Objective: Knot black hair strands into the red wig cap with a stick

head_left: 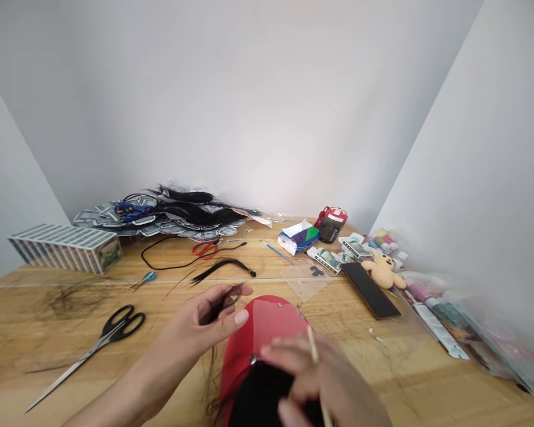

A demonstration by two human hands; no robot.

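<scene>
A red oval board [267, 323] with metal studs lies at the table's near edge, in front of me. On its lower part rests a black piece [262, 394], hair or dark cloth, partly hidden by my right hand. My left hand [196, 329] is at the board's left edge, its curled fingers around a tuft of black hair [222, 303], the thumb extended onto the red surface. Loose strands hang below it. Over the board's right side is my right hand [324, 379], blurred, with a thin pale stick [312, 344] between its fingers. The stick's lower end is out of view.
Black-handled scissors [115, 329] and loose hair [75, 299] lie left. Behind are a tied black hair bundle [225, 268], a black cord [160, 268] and small blue scissors [145, 280]. A phone [369, 290], plush toy [382, 270] and tissue pack [298, 237] occupy the right.
</scene>
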